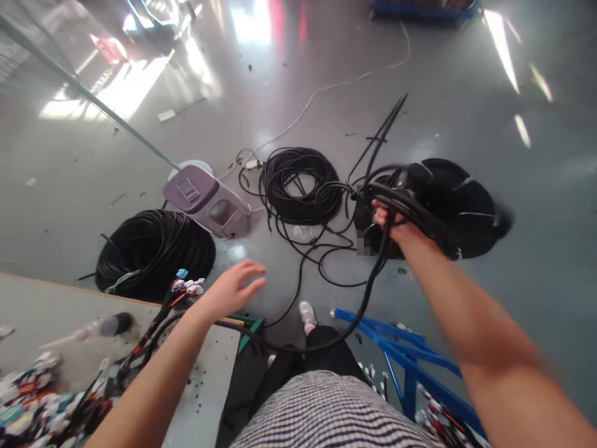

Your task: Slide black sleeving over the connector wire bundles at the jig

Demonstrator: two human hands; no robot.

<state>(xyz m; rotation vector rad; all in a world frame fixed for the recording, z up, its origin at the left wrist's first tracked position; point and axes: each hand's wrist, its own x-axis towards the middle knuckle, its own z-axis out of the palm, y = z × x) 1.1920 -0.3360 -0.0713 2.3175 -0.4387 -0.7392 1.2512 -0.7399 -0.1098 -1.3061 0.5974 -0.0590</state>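
Note:
My right hand (388, 218) is closed around a bundle of black cable (373, 274), held out to the right above the floor. From that hand the bundle droops in a loop in front of my legs and runs left to the table. Its other end sticks up past my fist. Over the table's edge, my left hand (237, 285) is open, fingers apart, with nothing in it. Below it, white and blue connectors (187, 285) on a wire harness lie on the table (212, 367).
Coils of black tubing lie on the floor: one on the left (153, 249), one in the middle (301, 186), one on the right (461, 205). A purple-grey fan (200, 193) stands between two coils. A blue metal frame (396, 348) is by my right leg. Loose connectors (41, 398) cover the table's left.

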